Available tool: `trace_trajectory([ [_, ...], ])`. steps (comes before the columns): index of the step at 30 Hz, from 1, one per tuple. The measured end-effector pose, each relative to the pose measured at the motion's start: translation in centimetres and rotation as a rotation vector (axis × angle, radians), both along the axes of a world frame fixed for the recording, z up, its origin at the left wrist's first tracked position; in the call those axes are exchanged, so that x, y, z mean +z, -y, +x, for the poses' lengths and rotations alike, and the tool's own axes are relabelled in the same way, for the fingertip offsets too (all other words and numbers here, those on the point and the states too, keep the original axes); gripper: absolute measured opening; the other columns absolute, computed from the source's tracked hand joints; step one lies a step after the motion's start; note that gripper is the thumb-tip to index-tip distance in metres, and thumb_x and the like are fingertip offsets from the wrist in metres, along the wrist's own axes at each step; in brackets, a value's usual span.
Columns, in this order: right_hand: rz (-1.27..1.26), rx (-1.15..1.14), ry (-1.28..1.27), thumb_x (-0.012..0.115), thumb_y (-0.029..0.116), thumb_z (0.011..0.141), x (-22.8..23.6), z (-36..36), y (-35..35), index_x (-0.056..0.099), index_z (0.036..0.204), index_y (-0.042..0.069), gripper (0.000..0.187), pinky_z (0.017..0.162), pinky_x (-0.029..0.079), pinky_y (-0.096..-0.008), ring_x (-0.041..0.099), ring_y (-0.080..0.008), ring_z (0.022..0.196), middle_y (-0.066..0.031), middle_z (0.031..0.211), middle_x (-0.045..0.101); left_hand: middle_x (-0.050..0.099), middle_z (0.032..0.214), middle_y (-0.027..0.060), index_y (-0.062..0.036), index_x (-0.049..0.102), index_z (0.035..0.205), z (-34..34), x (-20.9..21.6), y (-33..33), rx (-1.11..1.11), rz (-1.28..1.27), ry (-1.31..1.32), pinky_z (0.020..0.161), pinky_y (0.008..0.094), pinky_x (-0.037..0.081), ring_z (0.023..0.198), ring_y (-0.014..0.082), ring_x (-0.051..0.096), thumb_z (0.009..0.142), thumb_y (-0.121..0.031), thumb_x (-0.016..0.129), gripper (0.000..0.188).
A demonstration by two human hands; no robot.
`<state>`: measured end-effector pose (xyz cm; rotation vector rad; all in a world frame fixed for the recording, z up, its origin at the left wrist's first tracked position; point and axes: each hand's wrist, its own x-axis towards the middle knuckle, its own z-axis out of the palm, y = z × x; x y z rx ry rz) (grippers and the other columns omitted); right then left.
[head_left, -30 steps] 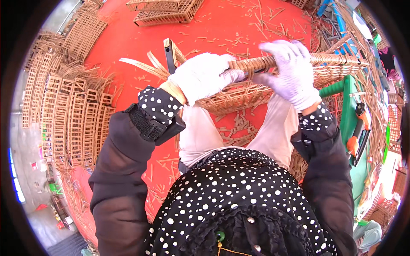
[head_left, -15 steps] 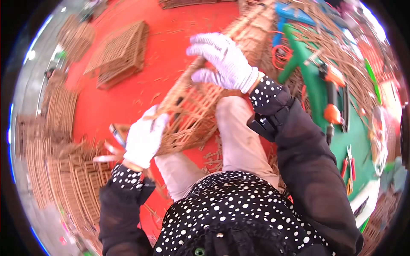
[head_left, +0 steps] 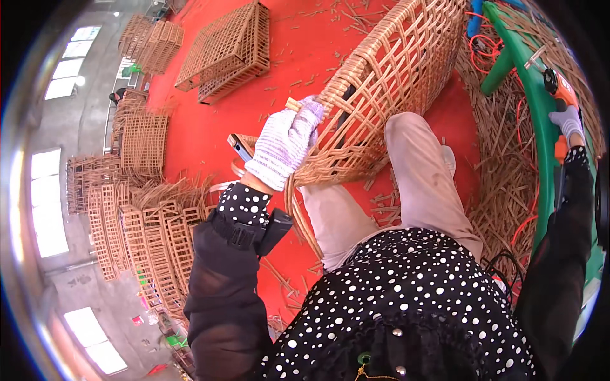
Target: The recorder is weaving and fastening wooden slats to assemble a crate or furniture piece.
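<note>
The right grip [head_left: 569, 121] has moved to clasp an orange tool [head_left: 565, 93]; the left grip [head_left: 283, 143] clamps a wicker basket [head_left: 389, 86].

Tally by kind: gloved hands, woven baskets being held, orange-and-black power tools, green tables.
Gloved hands: 2 (left hand, right hand)
Held woven basket: 1
Orange-and-black power tool: 1
Green table: 1
Total: 5

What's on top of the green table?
On the green table, I see an orange tool, the right hand at its handle, and loose brown strips. The right sleeve covers part of the top; anything beneath it can't be seen.
</note>
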<state>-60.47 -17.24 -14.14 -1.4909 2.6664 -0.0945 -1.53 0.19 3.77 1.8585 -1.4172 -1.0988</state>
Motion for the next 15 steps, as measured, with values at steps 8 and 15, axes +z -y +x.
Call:
trace_trajectory([
  [8, -0.236, 0.577, 0.923, 0.052, 0.009, 0.082, 12.3, 5.9, -7.8, 0.046, 0.115, 0.002, 0.035, 0.059, 0.042, -0.0219, 0.050, -0.0099, 0.064, 0.0008, 0.077, 0.050, 0.049, 0.054, -0.0021, -0.0059, 0.060, 0.091, 2.4, -0.3, 1.1, -0.120, -0.108, 0.099, 0.037, 0.0203, 0.029, 0.039, 0.0044, 0.038, 0.088, -0.038, 0.051, 0.033],
  [15, -0.626, 0.992, 0.530, 0.064, 0.018, 0.075, 6.5, 26.4, -15.2, 0.056, 0.100, 0.006, 0.028, 0.077, 0.048, -0.0283, 0.058, -0.0168, 0.086, -0.0056, 0.096, 0.059, 0.049, 0.053, -0.0010, -0.0091, 0.053, 0.074, 1.9, -0.1, 1.5, 0.084, 0.048, -0.047, 0.036, 0.0210, 0.028, 0.038, 0.0058, 0.039, 0.088, -0.037, 0.050, 0.031],
])
